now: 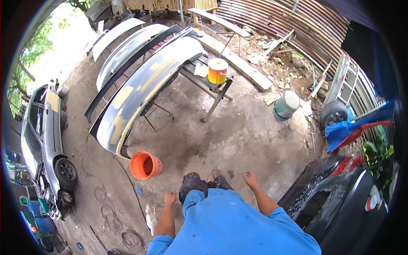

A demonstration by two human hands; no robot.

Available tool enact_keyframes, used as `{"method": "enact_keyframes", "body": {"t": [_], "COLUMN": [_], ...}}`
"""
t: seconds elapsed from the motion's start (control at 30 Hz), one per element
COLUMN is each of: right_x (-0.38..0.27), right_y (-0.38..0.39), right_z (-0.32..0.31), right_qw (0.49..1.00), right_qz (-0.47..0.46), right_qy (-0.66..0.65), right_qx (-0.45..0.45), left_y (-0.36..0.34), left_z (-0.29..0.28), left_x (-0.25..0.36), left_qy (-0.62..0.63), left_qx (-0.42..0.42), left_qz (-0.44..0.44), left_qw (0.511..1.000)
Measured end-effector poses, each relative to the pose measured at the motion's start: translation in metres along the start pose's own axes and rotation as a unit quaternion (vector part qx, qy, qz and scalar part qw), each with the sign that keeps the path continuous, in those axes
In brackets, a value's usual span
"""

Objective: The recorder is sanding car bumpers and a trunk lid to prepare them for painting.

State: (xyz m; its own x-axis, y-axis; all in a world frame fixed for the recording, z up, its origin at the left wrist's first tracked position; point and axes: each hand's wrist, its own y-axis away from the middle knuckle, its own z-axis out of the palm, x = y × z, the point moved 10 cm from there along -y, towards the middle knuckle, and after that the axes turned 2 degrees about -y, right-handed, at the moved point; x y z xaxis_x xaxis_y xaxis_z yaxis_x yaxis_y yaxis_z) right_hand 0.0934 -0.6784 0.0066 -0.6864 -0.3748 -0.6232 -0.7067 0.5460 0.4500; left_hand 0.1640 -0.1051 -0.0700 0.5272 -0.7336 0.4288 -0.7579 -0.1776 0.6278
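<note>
My left hand (170, 198) hangs beside my dark shorts, its fingers curled in, with no object showing in it. My right hand (250, 179) hangs apart from my other side, also curled and with nothing visible in it. Nearest to the left hand are an orange bucket (158, 165) and a white thing (150, 219) on the ground that I cannot make out. Ahead, a car bumper (127, 100) with grey and pale yellow patches rests on a stand. A yellow-orange can (217, 71) with a white lid stands on the bench (196, 80) beside it.
More bumpers (123, 44) stand behind. A silver car (44, 127) is at left, with a coiled hose (131, 240) on the ground. At right are a green bucket (286, 105), a wheel (334, 114), a ladder (345, 83) and a dark car body part (327, 199). Corrugated sheets (272, 19) line the back.
</note>
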Motion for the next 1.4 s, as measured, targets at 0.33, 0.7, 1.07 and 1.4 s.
{"method": "enact_keyframes", "body": {"t": [0.33, 0.7, 1.07, 1.4], "right_x": [-0.332, -0.534, -0.607, -0.619], "right_y": [-0.159, -0.367, -0.520, -0.536], "right_z": [-0.025, -0.025, 0.038, 0.051], "right_qw": [0.964, 0.935, 0.844, 0.833], "right_qz": [-0.242, -0.275, -0.297, -0.312], "right_qy": [0.090, 0.221, 0.417, 0.386], "right_qx": [-0.055, -0.042, -0.163, -0.244], "left_y": [-0.127, -0.302, -0.411, -0.490], "left_z": [-0.023, -0.047, -0.068, -0.041], "left_x": [0.162, 0.477, 0.670, 0.725], "left_qy": [0.025, 0.004, 0.101, 0.155], "left_qx": [0.071, 0.042, 0.074, 0.126], "left_qz": [0.122, 0.166, 0.124, 0.025], "left_qw": [0.990, 0.985, 0.984, 0.980]}}
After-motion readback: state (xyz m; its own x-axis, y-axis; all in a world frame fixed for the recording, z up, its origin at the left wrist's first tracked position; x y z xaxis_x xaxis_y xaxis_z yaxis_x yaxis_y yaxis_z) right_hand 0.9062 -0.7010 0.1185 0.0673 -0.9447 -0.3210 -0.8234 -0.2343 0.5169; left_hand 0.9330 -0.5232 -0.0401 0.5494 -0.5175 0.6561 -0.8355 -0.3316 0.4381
